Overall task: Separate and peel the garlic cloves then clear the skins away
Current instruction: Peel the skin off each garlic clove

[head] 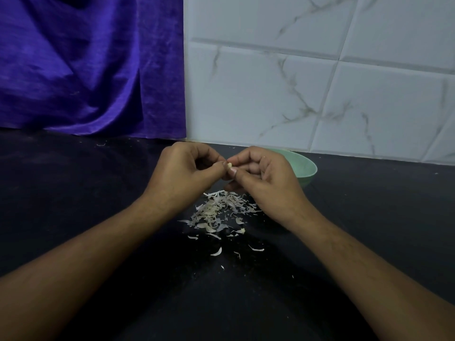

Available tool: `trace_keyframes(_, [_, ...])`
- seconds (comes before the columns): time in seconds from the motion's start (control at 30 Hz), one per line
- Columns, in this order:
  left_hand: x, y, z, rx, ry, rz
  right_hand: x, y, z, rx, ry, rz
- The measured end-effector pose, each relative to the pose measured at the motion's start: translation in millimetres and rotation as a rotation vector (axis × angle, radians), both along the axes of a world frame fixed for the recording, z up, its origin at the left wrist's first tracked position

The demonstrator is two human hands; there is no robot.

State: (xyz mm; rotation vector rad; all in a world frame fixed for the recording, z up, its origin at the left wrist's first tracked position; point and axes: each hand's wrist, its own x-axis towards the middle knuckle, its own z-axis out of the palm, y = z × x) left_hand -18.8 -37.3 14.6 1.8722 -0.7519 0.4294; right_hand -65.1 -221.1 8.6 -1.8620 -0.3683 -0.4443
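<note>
A small pale garlic clove (229, 165) is pinched between the fingertips of both hands, held above the black counter. My left hand (183, 172) grips it from the left with curled fingers. My right hand (264, 177) pinches it from the right, thumb nail against the clove. Most of the clove is hidden by the fingers. Below the hands lies a loose pile of dry whitish garlic skins (219, 211), with stray flakes (216, 252) scattered nearer to me. A light green bowl (306, 168) stands behind my right hand, its inside hidden.
The black counter (98, 193) runs back to a white marble-patterned tiled wall (320, 94) on the right and a purple cloth (86, 70) hanging at the left. A tiny skin scrap lies far left near the cloth.
</note>
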Motion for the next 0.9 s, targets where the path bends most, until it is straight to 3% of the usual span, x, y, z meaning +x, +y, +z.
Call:
trace_keyframes(0.33, [-3.1,-2.8,0.3,0.050,-0.044,0.031,0.2,2.9,0.8,0.069,0.005,0.019])
trace_keyframes(0.57, [4.1,-0.7,-3.8,-0.011,0.066,-0.016,0.6,-1.0,5.2,0.187,0.016,0.016])
trace_keyframes(0.9, [1.3,-1.0,1.7,-0.031,0.176,-0.047,0.4,-4.0,3.7,-0.067,-0.116,-0.081])
